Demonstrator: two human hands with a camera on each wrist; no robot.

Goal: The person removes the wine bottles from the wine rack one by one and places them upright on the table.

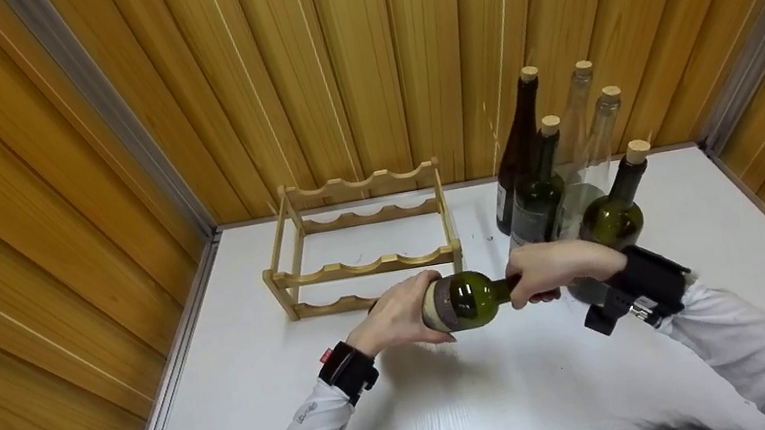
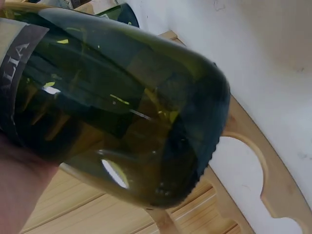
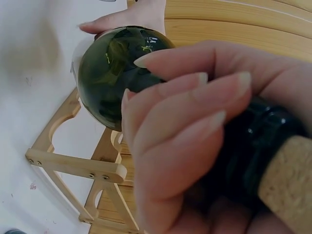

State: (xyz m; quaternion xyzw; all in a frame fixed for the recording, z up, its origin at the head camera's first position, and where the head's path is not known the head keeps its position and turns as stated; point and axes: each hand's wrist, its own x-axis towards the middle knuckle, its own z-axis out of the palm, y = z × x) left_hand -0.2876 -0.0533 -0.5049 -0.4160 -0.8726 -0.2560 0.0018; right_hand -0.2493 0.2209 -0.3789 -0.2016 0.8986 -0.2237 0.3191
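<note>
Both hands hold one green glass wine bottle [image 1: 472,300], tilted onto its side above the table in front of the rack. My left hand [image 1: 401,312] grips its labelled body, thumb below and fingers over the top. My right hand [image 1: 550,272] wraps its fingers around the neck; in the right wrist view a cork [image 3: 291,180] shows at the mouth. The bottle's base [image 2: 209,136] overlaps the wooden wine rack [image 1: 360,267] in the left wrist view. The rack has two tiers of scalloped rails, and no bottle lies in it.
Several corked bottles stand upright at the back right: a dark brown one [image 1: 520,149], clear ones [image 1: 599,144] and green ones [image 1: 614,218]. The right forearm passes close to the nearest green bottle. Wood-panelled walls [image 1: 359,59] bound the white table [image 1: 244,403] behind and at the sides.
</note>
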